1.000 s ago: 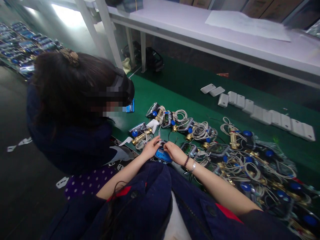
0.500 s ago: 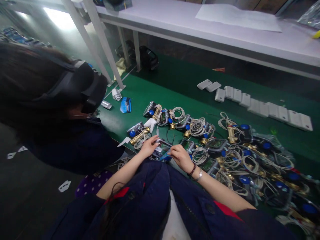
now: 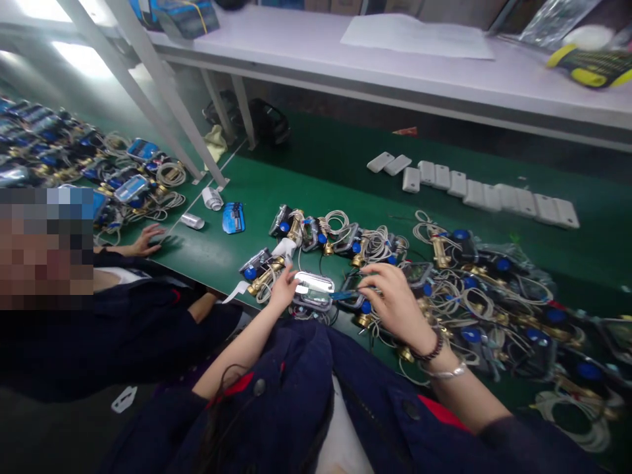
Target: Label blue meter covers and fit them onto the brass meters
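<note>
Head view. The clear-lidded unit (image 3: 315, 299) lies in front of the wearer, between the two hands, at the near edge of the green counter (image 3: 306, 178); its underside is hidden, and glare on the lid obscures much of the interior. The left hand (image 3: 283, 289) touches the unit's left edge with bent fingers; whether they close on it cannot be told. The right hand (image 3: 395, 303) pinches one end of a narrow blue film (image 3: 344, 295) (the film is blurred, and whether its other end touches the unit is unclear). To the right, brass-fitted meters (image 3: 469, 283) and their coiled cables overlap so densely that single outlines are lost; the right forearm covers some of them. At left, a co-worker is cut off by the border, one hand (image 3: 147, 241) near a silver cylinder (image 3: 192, 221). Beneath the raised shelf (image 3: 296, 36), a dark object (image 3: 270, 123) is too shadowed to identify. The yellow-and-black tool (image 3: 590, 68) is cropped at the right border.
</note>
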Available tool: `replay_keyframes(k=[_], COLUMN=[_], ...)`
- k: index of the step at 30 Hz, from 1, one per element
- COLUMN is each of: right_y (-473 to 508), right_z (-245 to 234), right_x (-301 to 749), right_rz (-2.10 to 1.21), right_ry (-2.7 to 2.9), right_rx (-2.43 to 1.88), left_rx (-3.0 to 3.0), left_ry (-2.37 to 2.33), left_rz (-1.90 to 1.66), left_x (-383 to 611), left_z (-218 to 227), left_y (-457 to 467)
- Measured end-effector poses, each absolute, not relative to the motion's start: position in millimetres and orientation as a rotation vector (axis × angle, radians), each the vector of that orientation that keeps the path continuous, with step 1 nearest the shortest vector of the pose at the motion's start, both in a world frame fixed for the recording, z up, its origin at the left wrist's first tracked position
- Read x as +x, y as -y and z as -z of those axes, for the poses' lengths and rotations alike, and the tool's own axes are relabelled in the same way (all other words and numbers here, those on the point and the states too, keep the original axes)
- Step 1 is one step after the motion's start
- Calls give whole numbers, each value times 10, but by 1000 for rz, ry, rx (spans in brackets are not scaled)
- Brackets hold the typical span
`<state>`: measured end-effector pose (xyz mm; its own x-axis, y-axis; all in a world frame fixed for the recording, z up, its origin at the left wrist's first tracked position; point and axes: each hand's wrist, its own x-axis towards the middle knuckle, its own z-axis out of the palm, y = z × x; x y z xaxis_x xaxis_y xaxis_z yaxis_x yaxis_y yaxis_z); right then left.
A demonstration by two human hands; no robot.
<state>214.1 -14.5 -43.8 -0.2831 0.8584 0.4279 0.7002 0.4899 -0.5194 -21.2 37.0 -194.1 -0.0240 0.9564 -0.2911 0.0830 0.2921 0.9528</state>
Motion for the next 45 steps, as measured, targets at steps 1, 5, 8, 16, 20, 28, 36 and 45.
replay_keyframes(k=[1,5,8,16,20,28,36,45], right_y=[90,-57,-54,121,190,301,375,263], right_z=[454,603,624,827,1082,1280,1696,1646], right_x=[2099,1834,1675,1593,1542,1833,1304,1202], right_rz=[-306,-271,-280,-967,-1332,-667,-1007,-1024], right_ry=[2127,2211,2206,1391,951,849,465,447], right_rx=[-1307,-1376,-1371,-1458,-1519,-1977,-1938,-1988], left_rx=[1106,1452,1528,873,869,1200,1260,1010], left_ry=[-1457,-1408,-1290,-1257,-1288,-1544,-1592,-1483], left_rz=[-983,-1072,-1014,-1273,-1226,-1021,-770,-734], left_x=[-193,-87,-45,-133,-141,-270,-174,-281], left_z=[1822,1201,861,773,942,1555,1787,1853], left_y=[-361,-214,-83,-51,-12,-165,-435,-512])
